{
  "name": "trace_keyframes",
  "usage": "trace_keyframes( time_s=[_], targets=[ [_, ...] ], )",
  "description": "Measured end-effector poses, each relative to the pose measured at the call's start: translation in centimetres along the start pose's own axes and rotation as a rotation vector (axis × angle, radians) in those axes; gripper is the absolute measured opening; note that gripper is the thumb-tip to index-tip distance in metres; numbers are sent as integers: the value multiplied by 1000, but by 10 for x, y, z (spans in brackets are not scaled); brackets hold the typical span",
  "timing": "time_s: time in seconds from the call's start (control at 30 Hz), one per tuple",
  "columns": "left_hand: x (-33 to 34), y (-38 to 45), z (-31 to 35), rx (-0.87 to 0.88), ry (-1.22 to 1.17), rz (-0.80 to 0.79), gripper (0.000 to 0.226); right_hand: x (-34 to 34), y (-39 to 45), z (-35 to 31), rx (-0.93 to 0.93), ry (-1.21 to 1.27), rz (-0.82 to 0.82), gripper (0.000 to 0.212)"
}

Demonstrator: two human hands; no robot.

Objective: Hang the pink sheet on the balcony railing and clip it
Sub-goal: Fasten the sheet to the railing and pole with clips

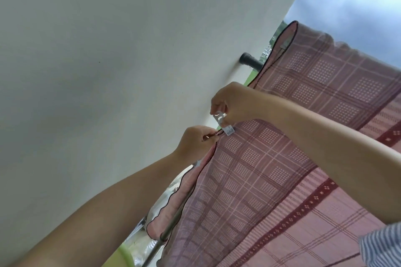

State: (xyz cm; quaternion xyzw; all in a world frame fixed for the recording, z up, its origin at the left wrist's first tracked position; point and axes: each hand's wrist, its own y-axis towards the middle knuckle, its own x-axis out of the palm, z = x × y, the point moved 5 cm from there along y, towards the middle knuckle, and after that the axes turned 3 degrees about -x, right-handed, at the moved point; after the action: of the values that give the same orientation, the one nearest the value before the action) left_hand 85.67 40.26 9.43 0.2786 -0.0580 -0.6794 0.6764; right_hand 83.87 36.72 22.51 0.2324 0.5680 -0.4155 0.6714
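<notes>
Pink sheet (271, 158) draped over railing (171, 226), dark scalloped edge pinched in left hand (196, 140). Right hand (232, 102) just above, squeezing white clip (223, 122) at the same edge. Bare wall (108, 71) beyond both hands.

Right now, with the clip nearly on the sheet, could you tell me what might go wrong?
The white clip held by the right hand may catch only the thin hem of the pink sheet and miss the rail. If the left hand loosens its grip, the edge could slide off.
</notes>
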Motion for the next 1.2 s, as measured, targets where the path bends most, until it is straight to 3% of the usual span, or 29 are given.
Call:
trace_keyframes(
  time_s=[0.17,0.27,0.33,0.43,0.63,0.87,0.97,1.1,1.2],
  targets=[
    [-8,-6,-11,-101,-8,55,18,13,0,0,-42,-98,-44,35],
    [-29,-20,-49,-342,-12,209,33,31,-8,-7,-165,-439,38,41],
    [-38,-35,-82,-539,-37,207,39,59,-14,-26,-354,-634,39,41],
    [-38,-62,-106,-736,-265,137,44,110,-17,-54,-512,-696,-32,32],
    [-36,-98,-138,-927,-528,177,36,186,12,-49,-380,-684,-306,30],
    [-29,-121,-151,-995,-689,107,8,199,19,-30,-420,-696,-285,23],
    [-27,-122,-149,-959,-667,78,30,202,22,-33,-389,-667,-250,24],
    [-30,-123,-145,-933,-409,-2,33,200,30,-38,-252,-567,-221,27],
    [-31,-125,-143,-884,-269,-19,36,201,34,-45,-277,-559,-210,28]
  ],
)
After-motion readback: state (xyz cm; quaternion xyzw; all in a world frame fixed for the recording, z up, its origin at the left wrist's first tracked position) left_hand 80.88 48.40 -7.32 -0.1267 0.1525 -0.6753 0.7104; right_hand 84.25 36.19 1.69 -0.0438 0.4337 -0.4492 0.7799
